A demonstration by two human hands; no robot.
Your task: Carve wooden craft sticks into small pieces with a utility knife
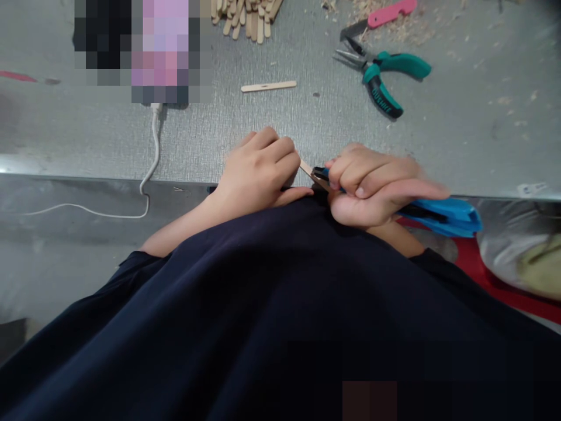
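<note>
Fingers curled, my left hand [263, 164] grips a wooden craft stick [305, 166] at the table's front edge, close to my dark shirt. The stick's tip slants out toward my right hand [372, 184]. That hand is wrapped round a blue utility knife [451, 216], whose handle end sticks out to the right. The knife's dark front end meets the stick between my two hands; the blade itself is hard to make out. Another craft stick [269, 86] lies flat on the table beyond my left hand.
A pile of craft sticks [249, 17] lies at the back. Green-handled pliers [379, 73], a pink-handled folding knife [390, 14] and wood shavings [403, 32] are at the back right. A white cable [155, 143] hangs over the table edge [87, 175] at left.
</note>
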